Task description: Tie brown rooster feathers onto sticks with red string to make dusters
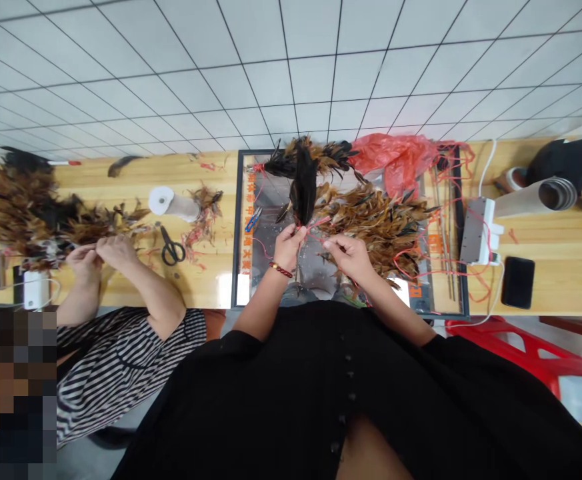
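My left hand point(288, 245), with a red bead bracelet on the wrist, is closed around the base of a bundle of black feathers point(303, 181) that stands up from it. My right hand point(347, 256) is just to the right, its fingers pinched on a thin red string point(321, 223) that runs to the bundle's base. Both hands hover over a shiny framed work mat point(251, 267). A heap of brown feathers point(378, 220) lies on the mat beside my right hand.
A co-worker in a striped shirt works with both hands point(99, 253) on brown feathers point(31, 207) at the left. Black scissors point(172, 248), a white roll point(163, 200), blue snips point(253, 219), a red plastic bag point(395, 157), a power strip point(475, 230) and a black phone point(517, 281) lie on the wooden table.
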Action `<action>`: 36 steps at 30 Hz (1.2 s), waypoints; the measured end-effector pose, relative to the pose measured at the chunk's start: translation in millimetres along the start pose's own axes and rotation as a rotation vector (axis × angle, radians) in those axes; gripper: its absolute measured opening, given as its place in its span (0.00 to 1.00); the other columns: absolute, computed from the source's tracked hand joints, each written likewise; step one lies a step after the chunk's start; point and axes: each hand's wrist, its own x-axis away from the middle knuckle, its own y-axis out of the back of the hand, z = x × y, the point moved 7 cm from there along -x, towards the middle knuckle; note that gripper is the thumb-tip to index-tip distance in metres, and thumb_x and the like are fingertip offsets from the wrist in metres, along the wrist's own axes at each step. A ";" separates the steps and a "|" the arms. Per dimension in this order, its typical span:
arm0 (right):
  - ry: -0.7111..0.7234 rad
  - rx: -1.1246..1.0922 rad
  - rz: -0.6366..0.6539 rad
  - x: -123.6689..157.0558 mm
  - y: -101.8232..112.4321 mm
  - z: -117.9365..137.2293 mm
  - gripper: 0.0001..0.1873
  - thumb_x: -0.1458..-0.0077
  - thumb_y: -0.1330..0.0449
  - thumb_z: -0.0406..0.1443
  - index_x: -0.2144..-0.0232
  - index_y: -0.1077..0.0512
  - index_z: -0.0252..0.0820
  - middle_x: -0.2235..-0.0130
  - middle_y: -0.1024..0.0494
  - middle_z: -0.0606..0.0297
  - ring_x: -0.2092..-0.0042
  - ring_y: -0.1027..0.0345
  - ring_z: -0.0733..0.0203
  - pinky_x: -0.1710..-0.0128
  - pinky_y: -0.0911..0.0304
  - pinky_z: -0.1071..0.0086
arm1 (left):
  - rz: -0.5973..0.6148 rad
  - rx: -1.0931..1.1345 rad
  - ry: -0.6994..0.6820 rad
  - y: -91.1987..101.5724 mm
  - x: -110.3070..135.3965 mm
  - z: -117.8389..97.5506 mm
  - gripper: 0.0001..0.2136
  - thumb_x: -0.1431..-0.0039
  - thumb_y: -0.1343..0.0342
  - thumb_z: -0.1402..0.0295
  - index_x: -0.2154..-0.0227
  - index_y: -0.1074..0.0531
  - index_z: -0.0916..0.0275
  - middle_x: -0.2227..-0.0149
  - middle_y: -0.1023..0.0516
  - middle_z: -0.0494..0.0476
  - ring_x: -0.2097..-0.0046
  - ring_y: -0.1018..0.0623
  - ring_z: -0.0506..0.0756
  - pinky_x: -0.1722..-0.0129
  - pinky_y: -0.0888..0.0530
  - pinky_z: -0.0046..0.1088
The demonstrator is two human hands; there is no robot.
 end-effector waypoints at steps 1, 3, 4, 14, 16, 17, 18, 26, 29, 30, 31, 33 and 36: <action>-0.007 0.006 -0.020 -0.2 2.6 -2.0 0.18 0.41 0.43 0.47 0.73 0.25 0.40 0.77 0.29 0.68 0.73 0.39 0.65 0.70 0.43 0.71 | 0.043 -0.004 0.047 -0.3 0.0 2.8 0.11 0.52 0.29 0.70 0.72 0.28 0.65 0.74 0.24 0.49 0.72 0.24 0.46 0.68 0.28 0.23; -0.045 0.033 -0.050 -2.0 9.3 -10.5 0.17 0.41 0.43 0.46 0.71 0.24 0.40 0.77 0.28 0.67 0.73 0.38 0.64 0.69 0.43 0.71 | 0.153 0.010 0.197 -2.5 4.0 8.8 0.10 0.48 0.32 0.67 0.69 0.26 0.65 0.72 0.22 0.53 0.69 0.22 0.50 0.65 0.26 0.27; -0.070 0.062 -0.048 -3.3 12.0 -15.9 0.17 0.42 0.43 0.45 0.72 0.24 0.40 0.77 0.28 0.67 0.73 0.38 0.64 0.69 0.43 0.71 | 0.203 0.029 0.276 -4.1 7.9 10.8 0.09 0.45 0.33 0.66 0.68 0.26 0.66 0.71 0.21 0.55 0.68 0.21 0.51 0.65 0.25 0.29; -0.059 0.187 0.414 6.1 -21.9 -23.9 0.13 0.42 0.44 0.40 0.73 0.23 0.41 0.73 0.24 0.66 0.70 0.36 0.64 0.66 0.44 0.71 | 0.242 0.243 0.356 -19.5 27.2 10.5 0.10 0.36 0.41 0.65 0.70 0.31 0.65 0.73 0.32 0.49 0.82 0.46 0.40 0.84 0.49 0.15; -0.037 0.119 0.420 9.8 -26.9 -14.8 0.16 0.41 0.44 0.43 0.72 0.23 0.40 0.74 0.26 0.67 0.71 0.37 0.65 0.67 0.46 0.72 | 0.213 0.237 0.293 -16.6 25.1 8.5 0.09 0.37 0.40 0.65 0.69 0.31 0.65 0.70 0.28 0.51 0.81 0.45 0.40 0.85 0.50 0.15; -0.028 0.089 0.425 11.6 -29.2 -10.3 0.17 0.41 0.44 0.44 0.71 0.23 0.40 0.74 0.27 0.68 0.71 0.38 0.66 0.68 0.46 0.72 | 0.223 0.237 0.286 -16.8 25.1 8.0 0.10 0.37 0.40 0.63 0.68 0.30 0.65 0.68 0.27 0.52 0.80 0.43 0.41 0.85 0.49 0.15; -0.022 0.066 0.434 13.1 -31.4 -6.2 0.17 0.41 0.44 0.45 0.72 0.24 0.39 0.75 0.28 0.68 0.72 0.40 0.66 0.69 0.47 0.72 | 0.249 0.240 0.297 -18.1 25.7 8.2 0.11 0.37 0.41 0.61 0.67 0.29 0.64 0.67 0.26 0.54 0.79 0.40 0.42 0.85 0.48 0.16; -0.031 0.053 0.405 14.8 -34.3 -5.4 0.19 0.41 0.44 0.46 0.75 0.27 0.39 0.78 0.35 0.70 0.74 0.44 0.68 0.71 0.50 0.72 | 0.407 0.321 0.377 -28.2 30.1 3.4 0.23 0.34 0.51 0.49 0.59 0.26 0.68 0.72 0.33 0.53 0.79 0.41 0.44 0.86 0.48 0.17; -0.061 0.044 0.378 13.8 -31.9 -11.9 0.19 0.41 0.45 0.47 0.75 0.27 0.39 0.79 0.36 0.70 0.74 0.44 0.67 0.71 0.50 0.72 | 0.396 0.302 0.368 -24.8 28.9 3.0 0.18 0.34 0.47 0.53 0.61 0.26 0.66 0.71 0.33 0.51 0.79 0.42 0.43 0.85 0.48 0.17; -0.062 0.041 0.382 14.1 -32.5 -12.8 0.19 0.41 0.45 0.47 0.75 0.27 0.39 0.80 0.36 0.70 0.74 0.44 0.67 0.71 0.49 0.72 | 0.382 0.286 0.358 -23.0 28.0 3.5 0.16 0.35 0.45 0.55 0.61 0.27 0.66 0.71 0.33 0.51 0.79 0.42 0.43 0.85 0.49 0.17; -0.062 0.039 0.389 14.6 -33.8 -13.4 0.19 0.41 0.45 0.47 0.75 0.27 0.39 0.80 0.36 0.70 0.75 0.44 0.67 0.71 0.49 0.72 | 0.361 0.263 0.340 -21.1 26.9 4.2 0.15 0.36 0.44 0.56 0.62 0.27 0.66 0.72 0.33 0.50 0.80 0.42 0.42 0.85 0.49 0.17; -0.077 0.041 0.418 16.3 -38.5 -15.6 0.19 0.40 0.45 0.46 0.75 0.27 0.40 0.81 0.34 0.70 0.76 0.43 0.67 0.71 0.47 0.72 | 0.291 0.206 0.269 -15.6 23.7 4.1 0.13 0.38 0.40 0.58 0.65 0.28 0.66 0.73 0.33 0.49 0.79 0.41 0.42 0.84 0.48 0.17; -0.117 0.066 0.510 18.5 -48.7 -22.8 0.17 0.40 0.45 0.43 0.73 0.25 0.40 0.79 0.27 0.69 0.77 0.40 0.67 0.71 0.45 0.73 | 0.137 0.143 0.119 -1.2 19.5 -2.4 0.12 0.40 0.37 0.61 0.69 0.30 0.65 0.75 0.33 0.49 0.77 0.34 0.44 0.81 0.41 0.17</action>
